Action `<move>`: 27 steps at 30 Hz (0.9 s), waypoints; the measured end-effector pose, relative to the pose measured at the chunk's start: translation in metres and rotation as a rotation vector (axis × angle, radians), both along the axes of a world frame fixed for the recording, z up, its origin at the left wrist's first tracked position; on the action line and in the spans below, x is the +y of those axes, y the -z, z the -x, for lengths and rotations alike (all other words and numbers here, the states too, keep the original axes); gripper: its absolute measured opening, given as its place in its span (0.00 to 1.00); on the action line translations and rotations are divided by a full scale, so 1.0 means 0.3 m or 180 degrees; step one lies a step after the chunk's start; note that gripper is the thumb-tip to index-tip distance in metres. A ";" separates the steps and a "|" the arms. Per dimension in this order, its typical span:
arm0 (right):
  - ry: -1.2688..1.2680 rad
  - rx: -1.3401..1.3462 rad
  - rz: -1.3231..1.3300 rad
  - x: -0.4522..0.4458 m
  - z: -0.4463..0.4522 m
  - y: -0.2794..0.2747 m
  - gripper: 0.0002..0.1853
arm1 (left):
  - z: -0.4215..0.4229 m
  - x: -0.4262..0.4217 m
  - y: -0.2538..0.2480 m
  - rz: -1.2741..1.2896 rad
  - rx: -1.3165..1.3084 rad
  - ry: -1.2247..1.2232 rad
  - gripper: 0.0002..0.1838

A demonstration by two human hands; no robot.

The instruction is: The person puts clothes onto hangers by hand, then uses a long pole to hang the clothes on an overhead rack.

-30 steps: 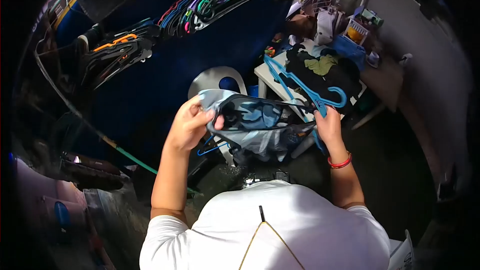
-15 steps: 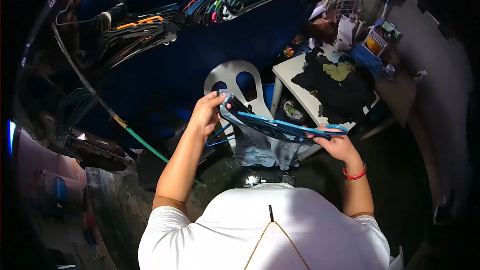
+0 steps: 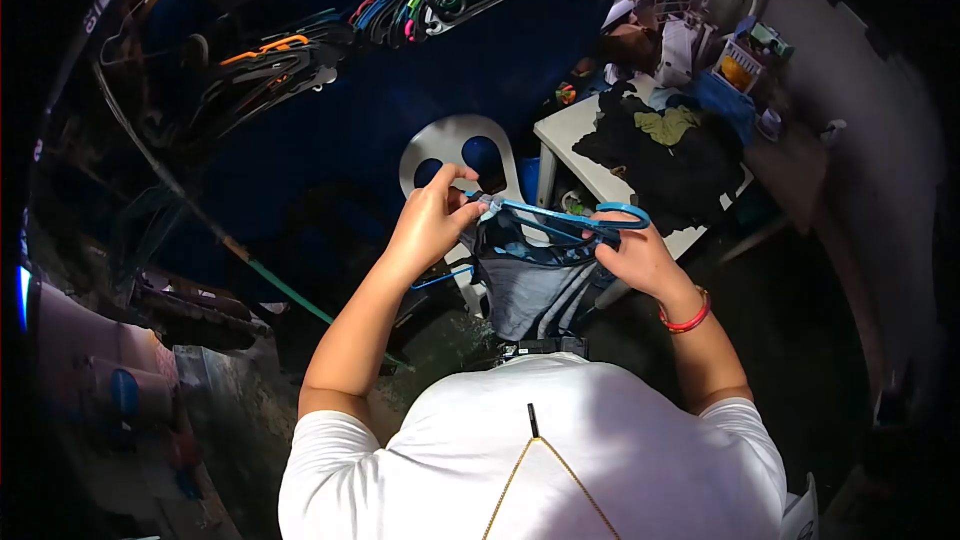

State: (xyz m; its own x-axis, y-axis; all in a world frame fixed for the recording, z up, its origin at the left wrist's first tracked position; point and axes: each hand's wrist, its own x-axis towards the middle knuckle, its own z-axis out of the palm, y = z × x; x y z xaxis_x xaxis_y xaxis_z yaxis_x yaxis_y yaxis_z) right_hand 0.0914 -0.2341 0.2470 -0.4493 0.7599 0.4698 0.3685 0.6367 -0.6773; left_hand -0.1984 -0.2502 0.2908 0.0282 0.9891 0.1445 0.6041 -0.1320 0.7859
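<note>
At your far left, the bright orange plastic hanger (image 3: 265,50) among the dark ones hangs well apart from your work, so you can ignore that side. Your left hand (image 3: 432,222) is pinched, thumb against fingers, on the dark-trimmed upper edge of the grey cloth garment with a blue patterned inside (image 3: 530,290); the index finger is lifted away. The pinch sits at the left end of the light-blue plastic hanger (image 3: 550,213); whether your fingertips also press on the plastic is too small to tell. Seat the edge squarely against that end, and pinch trim and cloth together so a single layer doesn't slip.

Beyond your hands stands the white plastic chair with oval cut-outs in its back (image 3: 452,152); watch that the cloth doesn't snag on it. In the middle, the garment hangs below the hanger in front of you, its lower part loose and folded at the right. Even out the tension along the top, or it will likely sag to one side.

Your right hand (image 3: 640,258) is clamped on the hanger beside its hook, which curves over that hand. Steady the frame from there and let the left do the fine work. How the garment's right corner is held is hidden. Farther right, give the white table (image 3: 575,140) a little elbow room.
</note>
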 end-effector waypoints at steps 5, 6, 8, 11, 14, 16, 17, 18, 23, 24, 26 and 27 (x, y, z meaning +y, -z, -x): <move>0.0908 -0.0131 -0.0161 0.008 0.002 -0.009 0.11 | -0.023 -0.018 0.003 -0.1574 0.1434 -0.0033 0.10; 0.1119 -0.0003 -0.0393 0.008 0.007 -0.006 0.11 | -0.024 -0.018 0.005 -0.1910 0.1738 0.0048 0.10; 0.1337 -0.0334 -0.0933 0.009 -0.002 -0.031 0.23 | -0.024 -0.008 0.009 -0.2006 0.1604 0.0312 0.11; 0.1451 -0.0619 -0.1465 0.011 -0.012 -0.025 0.38 | -0.024 0.006 0.057 -0.1706 0.1165 0.0455 0.12; 0.1816 -0.0709 -0.2018 0.013 -0.024 0.006 0.38 | -0.031 0.007 0.070 -0.0907 0.1047 0.0085 0.10; 0.1786 -0.0515 -0.1911 0.007 -0.043 0.057 0.26 | -0.013 0.022 0.097 -0.1079 0.0624 -0.0170 0.09; 0.1613 -0.0387 -0.1645 0.002 -0.071 0.098 0.21 | -0.004 0.032 0.114 -0.1154 0.0351 -0.0294 0.10; 0.1439 -0.0261 -0.1378 0.008 -0.103 0.139 0.16 | 0.006 0.037 0.123 -0.1226 0.0075 -0.0418 0.11; 0.1080 0.3583 0.2458 0.073 -0.235 0.231 0.06 | 0.043 0.002 0.103 -0.0931 -0.1370 -0.0025 0.15; 0.1101 0.4292 0.2587 0.082 -0.247 0.198 0.05 | 0.050 -0.013 0.100 -0.0928 -0.1030 -0.0001 0.14; 0.0507 0.4388 0.2536 0.111 -0.351 0.182 0.03 | 0.067 -0.045 0.083 -0.0936 -0.0349 0.0048 0.12; 0.0711 0.4274 0.2520 0.121 -0.356 0.134 0.04 | 0.062 -0.046 0.097 -0.1320 -0.0142 -0.0005 0.10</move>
State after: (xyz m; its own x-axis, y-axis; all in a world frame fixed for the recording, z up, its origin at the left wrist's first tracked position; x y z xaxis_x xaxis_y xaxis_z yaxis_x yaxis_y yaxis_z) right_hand 0.1982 -0.1977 0.2069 0.1027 0.9880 -0.1156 -0.7177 -0.0068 -0.6964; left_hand -0.2169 -0.2640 0.2617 0.0113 0.8469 0.5316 0.5711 -0.4418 0.6918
